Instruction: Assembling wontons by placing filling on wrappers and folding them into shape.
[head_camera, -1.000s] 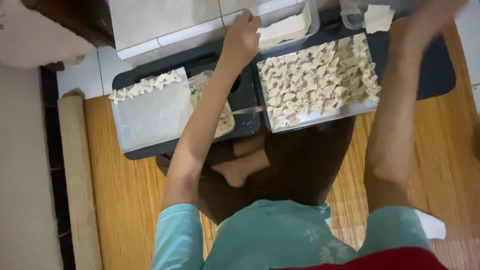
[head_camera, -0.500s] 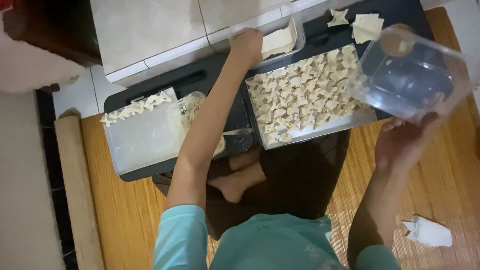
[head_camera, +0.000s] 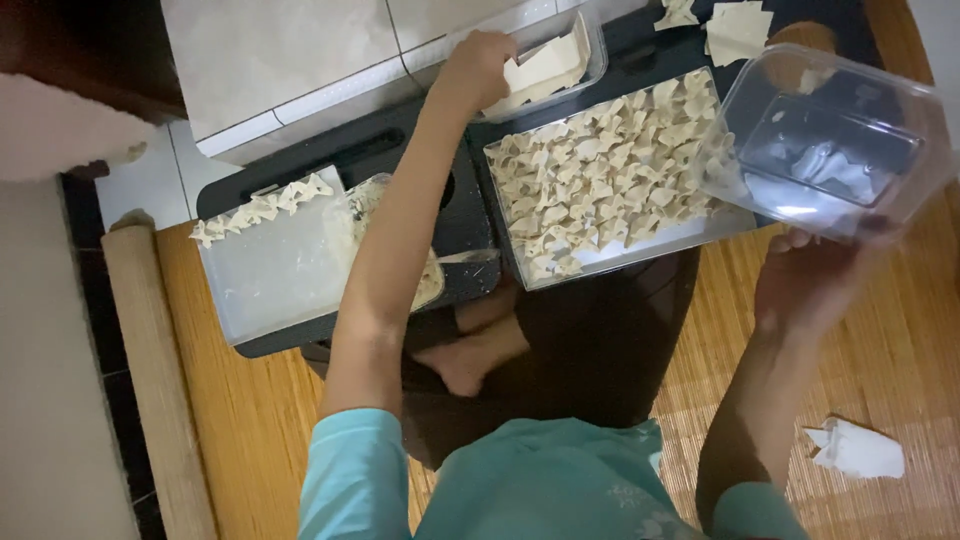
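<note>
Clear plastic tub (head_camera: 835, 140): my right hand (head_camera: 810, 280) grips its lower edge, fingers closed.
Left hand (head_camera: 478, 65): fingers bent onto pale square wrappers (head_camera: 545, 65), upper centre.
Trays: two.

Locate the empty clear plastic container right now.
Head view, upper right: the clear container is held tilted in the right hand, just right of the tray of folded dumplings.

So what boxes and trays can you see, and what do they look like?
Clear plastic box: held up at the right by the right hand, empty, rectangular.
Clear tray: middle, full of pale folded dumplings.
Clear tray: left, one row of dumplings at its top.
Small clear tub: top, pale square wrappers, left hand reaching in.
No labels, signs or screens.
</note>
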